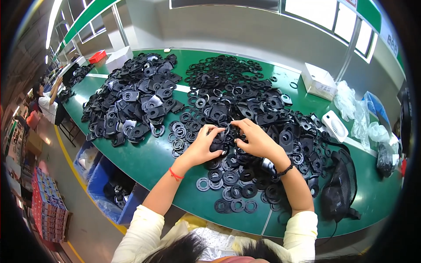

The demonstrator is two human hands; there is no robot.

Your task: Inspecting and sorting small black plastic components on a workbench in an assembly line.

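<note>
My left hand [202, 144] and my right hand [255, 139] meet over a heap of black rubber rings [228, 177] on the green table [149, 162]. Both hands pinch a black rubber piece [222, 133] between their fingertips. A red string circles my left wrist and a black bead bracelet my right wrist. A pile of black square plates with round holes [131, 98] lies to the left. More black rings [221, 72] are spread at the back of the table.
A white box [319, 81] and clear plastic bags [359, 114] sit at the right. A small white fan [334, 126] and a black fan [340, 186] stand nearby. Blue bins [103, 179] are under the table. Another person [46, 103] works far left.
</note>
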